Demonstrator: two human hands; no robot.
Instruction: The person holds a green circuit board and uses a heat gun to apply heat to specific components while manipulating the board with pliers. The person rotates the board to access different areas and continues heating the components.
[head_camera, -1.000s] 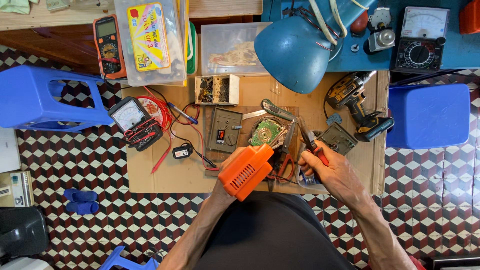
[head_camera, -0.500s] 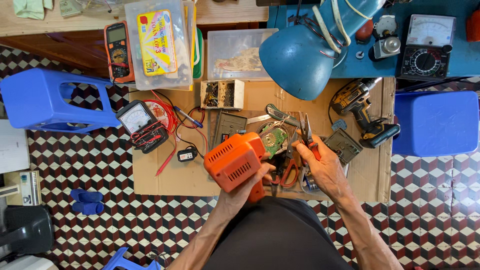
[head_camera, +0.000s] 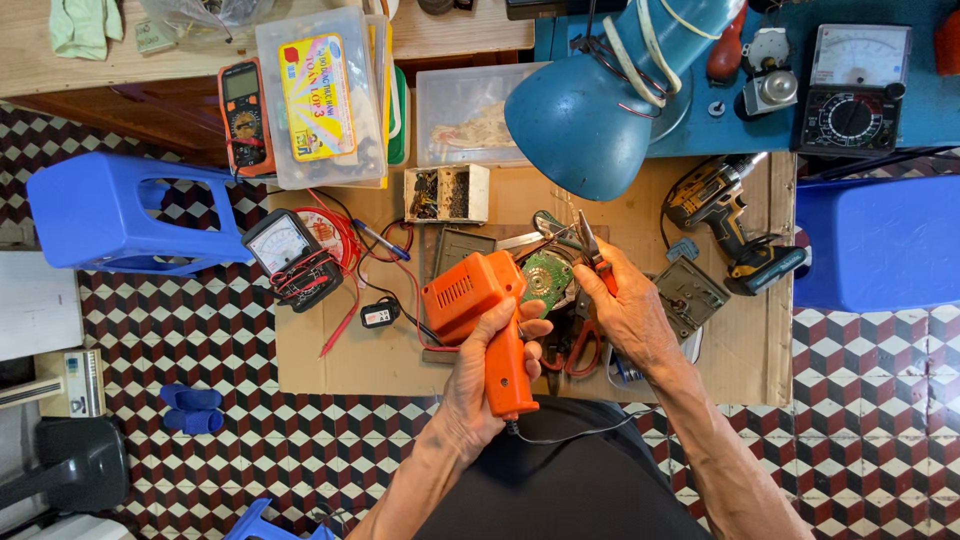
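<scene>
You are wrapping your left hand (head_camera: 480, 385) around the grip of the orange soldering gun (head_camera: 485, 315), fingers (head_camera: 520, 330) closing firmly on the handle, with its thin black cord trailing back toward your lap. It is looking like a stiff plastic tool, likely front-heavy in the boxy body, so the handle is the sound place to hold it, well back from the working tip, which is hidden beyond the body. Just past those fingers, your right hand (head_camera: 630, 315) is pinching the red-handled pliers (head_camera: 592, 250), fingers closed on the handles, their nose pointing away from you. Between the two hands, a round green circuit board (head_camera: 545, 280) is lying on the cardboard sheet (head_camera: 330, 350) covering the floor; it is probably thin and fragile, best taken by its edges. Red-handled scissors (head_camera: 580, 350) are lying under your right palm. Further out from your left fingers, a black meter (head_camera: 285, 250) with red leads is resting, and beyond your right fingers a cordless drill (head_camera: 725, 210) is lying. Farthest, a blue lamp shade (head_camera: 580, 120) is hanging over the work.
</scene>
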